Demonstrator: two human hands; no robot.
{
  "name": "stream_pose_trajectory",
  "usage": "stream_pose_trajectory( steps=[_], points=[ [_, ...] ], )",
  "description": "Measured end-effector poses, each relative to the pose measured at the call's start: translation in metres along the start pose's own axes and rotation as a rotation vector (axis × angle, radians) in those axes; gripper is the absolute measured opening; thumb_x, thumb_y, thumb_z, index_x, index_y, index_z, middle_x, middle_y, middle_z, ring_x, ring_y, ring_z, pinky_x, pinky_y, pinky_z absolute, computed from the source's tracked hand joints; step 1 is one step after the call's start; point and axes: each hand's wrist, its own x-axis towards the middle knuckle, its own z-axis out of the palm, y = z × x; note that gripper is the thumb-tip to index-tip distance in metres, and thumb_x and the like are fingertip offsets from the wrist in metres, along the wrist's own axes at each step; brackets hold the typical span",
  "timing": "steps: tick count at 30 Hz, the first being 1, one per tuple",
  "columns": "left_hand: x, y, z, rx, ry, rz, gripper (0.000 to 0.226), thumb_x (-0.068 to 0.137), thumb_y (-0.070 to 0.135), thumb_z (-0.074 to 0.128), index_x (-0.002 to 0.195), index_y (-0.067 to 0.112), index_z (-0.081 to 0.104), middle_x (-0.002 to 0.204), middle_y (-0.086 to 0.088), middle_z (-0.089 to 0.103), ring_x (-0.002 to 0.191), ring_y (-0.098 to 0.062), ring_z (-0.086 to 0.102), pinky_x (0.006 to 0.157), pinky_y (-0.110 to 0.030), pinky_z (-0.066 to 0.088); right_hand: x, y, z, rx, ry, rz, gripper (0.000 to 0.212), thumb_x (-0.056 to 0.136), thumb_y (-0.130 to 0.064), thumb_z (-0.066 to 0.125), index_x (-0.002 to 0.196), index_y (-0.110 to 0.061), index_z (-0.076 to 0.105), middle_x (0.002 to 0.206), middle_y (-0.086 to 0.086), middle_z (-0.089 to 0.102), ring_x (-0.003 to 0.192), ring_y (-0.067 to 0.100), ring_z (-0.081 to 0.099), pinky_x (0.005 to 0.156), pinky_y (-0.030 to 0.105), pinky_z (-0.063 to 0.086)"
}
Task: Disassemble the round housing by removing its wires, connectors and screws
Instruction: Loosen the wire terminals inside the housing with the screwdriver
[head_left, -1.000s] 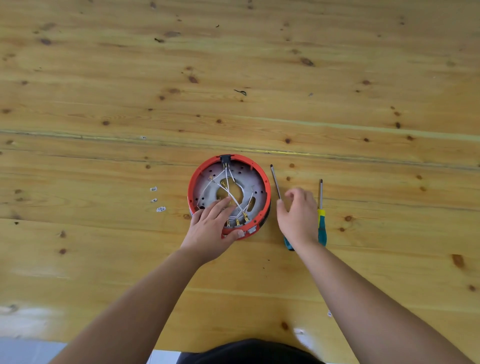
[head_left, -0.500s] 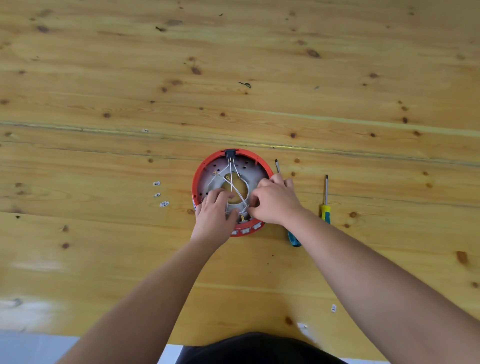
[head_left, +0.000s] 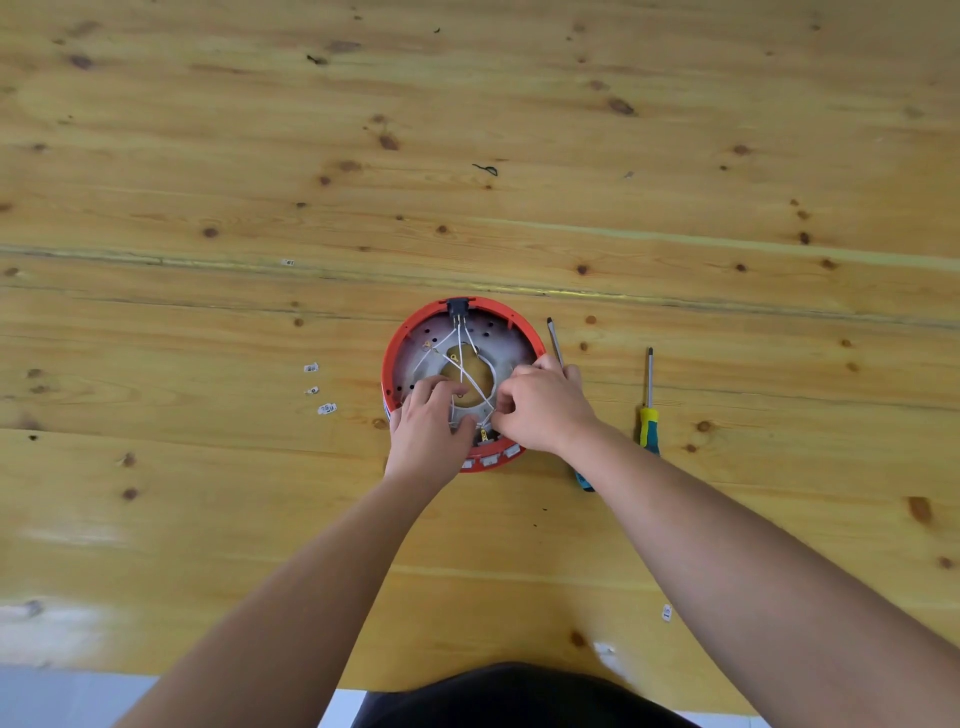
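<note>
A person works both hands into a round red housing (head_left: 410, 332) at the centre of the frame, on a knotted pine table (head_left: 208, 156); the left hand (head_left: 428, 428) lies over the lower left of the rim, fingers curled down among the white wires (head_left: 470, 348), though whether it pinches one cannot be told from here; the right hand (head_left: 540, 410) comes in from the lower right with fingertips drawn together near the same bundle, and its grasp is just as hard to read. The wires fan down from a black connector (head_left: 459, 306) at the top of the rim to brass terminals (head_left: 427, 345) on the grey plate inside. Two screwdrivers lie to the right: one (head_left: 555, 340) just beside the housing, its handle hidden beneath the right forearm; a yellow-handled one (head_left: 648, 405) farther out. Small white tags (head_left: 326, 409) lie left of the housing. The risk, as it appears: a hard tug on a seated wire could tear the strand from its terminal rather than free the connector; the light housing could skid or tip if the left hand lets up; the forearm could nudge the near screwdriver, and any loosened screw could roll off across the smooth boards.
</note>
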Motion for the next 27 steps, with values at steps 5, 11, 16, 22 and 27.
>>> stream_pose_trajectory(
  steps=[5,11,16,22,27],
  points=[
    [0.005,0.005,0.001,-0.033,0.012,-0.066,0.028,0.098,0.031,0.06,0.126,0.026,0.064,0.138,0.009,0.05,0.132,-0.015,0.046,0.112,-0.036,0.021,-0.004,0.0,0.0,0.038,-0.006,0.016,0.015,0.096,-0.042,0.062,0.081,-0.038,0.06,0.102,-0.011,0.06,0.12,0.023,0.042,0.091,0.043,0.026],
    [0.011,0.013,0.003,-0.03,0.017,-0.163,0.024,0.102,0.032,0.057,0.124,0.025,0.064,0.139,0.006,0.051,0.13,-0.02,0.048,0.113,-0.04,0.023,0.003,-0.001,-0.008,0.095,0.065,0.036,0.02,0.102,-0.034,0.056,0.089,-0.032,0.071,0.095,-0.009,0.062,0.108,0.021,0.057,0.106,0.045,0.04],
    [0.008,0.01,0.004,-0.019,0.037,-0.122,0.026,0.101,0.024,0.057,0.126,0.022,0.063,0.138,0.004,0.053,0.132,-0.02,0.047,0.11,-0.038,0.024,0.021,-0.013,-0.013,0.084,-0.025,0.039,0.029,0.107,-0.032,0.049,0.099,-0.033,0.077,0.083,-0.008,0.069,0.111,0.026,0.059,0.104,0.043,0.036],
    [0.006,0.008,0.004,-0.012,0.044,-0.102,0.026,0.1,0.023,0.058,0.126,0.022,0.062,0.137,0.004,0.054,0.133,-0.021,0.045,0.109,-0.038,0.025,0.03,-0.02,-0.005,0.013,-0.033,0.089,0.02,0.103,-0.039,0.054,0.09,-0.037,0.069,0.083,-0.009,0.068,0.106,0.023,0.061,0.104,0.043,0.033],
    [0.006,0.009,0.002,-0.015,0.025,-0.103,0.029,0.101,0.026,0.057,0.129,0.022,0.062,0.14,0.005,0.054,0.133,-0.02,0.046,0.112,-0.04,0.025,0.028,-0.011,-0.012,0.165,0.011,0.091,0.024,0.101,-0.039,0.064,0.08,-0.031,0.072,0.067,-0.008,0.068,0.073,0.016,0.065,0.091,0.036,0.043]
  ],
)
